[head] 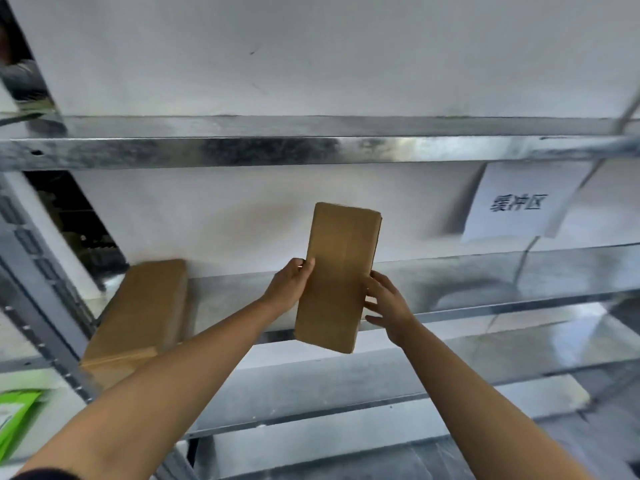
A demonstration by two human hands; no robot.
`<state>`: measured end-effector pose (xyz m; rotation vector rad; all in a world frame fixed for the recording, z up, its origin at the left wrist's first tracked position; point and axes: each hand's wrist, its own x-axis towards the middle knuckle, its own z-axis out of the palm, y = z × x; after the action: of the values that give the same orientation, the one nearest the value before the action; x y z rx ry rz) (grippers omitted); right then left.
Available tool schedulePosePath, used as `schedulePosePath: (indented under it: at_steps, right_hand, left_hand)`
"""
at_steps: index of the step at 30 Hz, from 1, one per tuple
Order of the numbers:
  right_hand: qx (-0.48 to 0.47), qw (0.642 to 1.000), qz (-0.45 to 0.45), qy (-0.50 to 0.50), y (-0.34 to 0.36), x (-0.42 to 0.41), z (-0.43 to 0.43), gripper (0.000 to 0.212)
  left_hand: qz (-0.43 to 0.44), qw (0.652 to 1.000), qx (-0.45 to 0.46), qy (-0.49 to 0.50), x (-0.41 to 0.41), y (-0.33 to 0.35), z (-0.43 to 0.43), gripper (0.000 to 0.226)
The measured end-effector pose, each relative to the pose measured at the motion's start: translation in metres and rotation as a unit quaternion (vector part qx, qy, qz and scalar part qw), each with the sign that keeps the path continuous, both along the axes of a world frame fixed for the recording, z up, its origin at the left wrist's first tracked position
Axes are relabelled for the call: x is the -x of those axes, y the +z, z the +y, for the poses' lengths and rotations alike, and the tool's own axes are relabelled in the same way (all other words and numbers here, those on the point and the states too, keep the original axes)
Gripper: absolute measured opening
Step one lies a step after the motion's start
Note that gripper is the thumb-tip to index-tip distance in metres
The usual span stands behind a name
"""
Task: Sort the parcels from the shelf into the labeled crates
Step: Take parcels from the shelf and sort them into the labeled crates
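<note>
A flat brown cardboard parcel (337,275) is held upright in the air in front of the middle level of a metal shelf (485,271). My left hand (289,284) grips its left edge, thumb on the front face. My right hand (386,304) touches its right edge with fingers spread and fairly straight. A second, larger brown parcel (138,317) lies flat on the same shelf level at the left, against the white wall.
A white paper sign (517,202) with printed characters hangs from the upper shelf beam (311,150) at the right. The shelf's upright post (41,296) runs down the left. A green packet (14,417) shows at the lower left edge. Lower shelf levels lie below.
</note>
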<state>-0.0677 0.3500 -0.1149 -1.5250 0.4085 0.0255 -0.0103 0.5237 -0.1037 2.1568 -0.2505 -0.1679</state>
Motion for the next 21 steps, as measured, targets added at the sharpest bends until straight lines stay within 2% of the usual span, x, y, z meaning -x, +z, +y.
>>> schedulePosePath:
  at_steps: [2, 6, 10, 14, 16, 21]
  right_hand:
    - [-0.010, 0.999, 0.001, -0.032, 0.008, 0.017, -0.030, 0.048]
    - [-0.046, 0.995, 0.004, -0.091, 0.019, 0.050, -0.091, 0.051]
    - [-0.060, 0.990, 0.009, -0.131, 0.025, 0.091, -0.153, 0.056]
    - [-0.036, 0.986, 0.020, -0.165, 0.021, 0.139, -0.211, 0.055]
    - [-0.022, 0.983, 0.013, -0.181, 0.019, 0.164, -0.240, 0.051]
    - [-0.017, 0.977, -0.021, -0.210, 0.019, 0.231, -0.303, 0.029]
  left_hand:
    - [0.010, 0.999, 0.026, -0.023, 0.006, 0.005, -0.027, 0.070]
    - [0.092, 0.982, 0.161, -0.043, 0.025, 0.017, -0.085, 0.058]
    - [0.152, 0.963, 0.208, -0.075, 0.040, 0.020, -0.139, 0.061]
    - [0.224, 0.933, 0.232, -0.158, 0.069, 0.016, -0.205, 0.065]
    - [0.227, 0.931, 0.209, -0.194, 0.093, 0.017, -0.240, 0.057]
    - [0.149, 0.935, 0.183, -0.266, 0.147, 0.013, -0.324, 0.042]
